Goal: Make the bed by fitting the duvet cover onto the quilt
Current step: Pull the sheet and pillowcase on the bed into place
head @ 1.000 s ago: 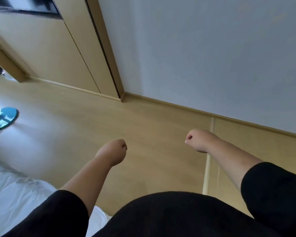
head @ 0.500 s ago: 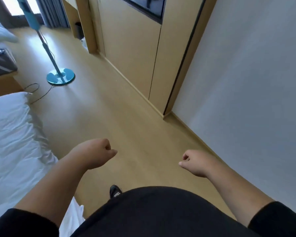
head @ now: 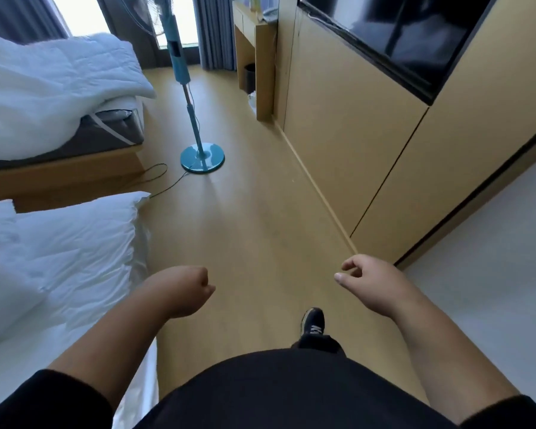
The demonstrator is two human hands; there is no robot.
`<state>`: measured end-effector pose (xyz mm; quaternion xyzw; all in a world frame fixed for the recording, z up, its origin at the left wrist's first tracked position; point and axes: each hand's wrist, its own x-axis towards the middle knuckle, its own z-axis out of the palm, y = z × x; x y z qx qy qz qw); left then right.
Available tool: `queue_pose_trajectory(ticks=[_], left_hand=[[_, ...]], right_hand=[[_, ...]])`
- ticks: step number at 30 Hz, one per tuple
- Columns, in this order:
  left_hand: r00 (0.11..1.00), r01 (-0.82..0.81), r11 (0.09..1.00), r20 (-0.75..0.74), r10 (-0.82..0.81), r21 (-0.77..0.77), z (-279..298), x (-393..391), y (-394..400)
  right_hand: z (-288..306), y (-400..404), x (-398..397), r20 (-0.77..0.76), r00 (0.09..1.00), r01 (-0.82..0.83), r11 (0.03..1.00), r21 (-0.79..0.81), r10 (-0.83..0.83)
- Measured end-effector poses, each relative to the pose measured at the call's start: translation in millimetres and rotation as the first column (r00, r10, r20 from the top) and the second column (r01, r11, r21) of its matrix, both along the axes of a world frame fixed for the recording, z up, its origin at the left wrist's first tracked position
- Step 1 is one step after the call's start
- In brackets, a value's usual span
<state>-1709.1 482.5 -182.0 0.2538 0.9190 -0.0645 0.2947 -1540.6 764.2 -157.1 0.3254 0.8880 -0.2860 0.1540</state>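
Quilt (head: 44, 78) heaped on far left bed; left hand (head: 183, 292) fisted, empty; right hand (head: 372, 283) loosely curled, empty, over floor (head: 254, 218).

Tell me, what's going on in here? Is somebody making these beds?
A person is walking down the aisle beside the near bed, with nothing in either hand. The left hand is a loose fist and the right hand has its fingers loosely curled. A white quilt lies bunched on the far bed, with a fan standing on the floor beyond. No bedding is being handled yet.
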Motion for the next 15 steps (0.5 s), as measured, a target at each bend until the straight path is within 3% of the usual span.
queue_pose_trajectory(ticks=[6, 10, 15], left_hand=[[0.949, -0.315, 0.949, 0.01, 0.315, 0.009, -10, -100, 39], [0.877, -0.481, 0.877, 0.017, 0.48, 0.015, 5, -148, 55], [0.741, -0.671, 0.735, 0.057, 0.669, 0.095, 19, -185, 47]], right_hand=[[-20, 65, -182, 0.006, 0.937, -0.349, 0.937, -0.023, 0.349], [-13, 68, -303, 0.07, 0.791, -0.611, 0.79, 0.051, 0.608], [-5, 30, -403, 0.044, 0.619, -0.785, 0.618, 0.03, 0.784]])
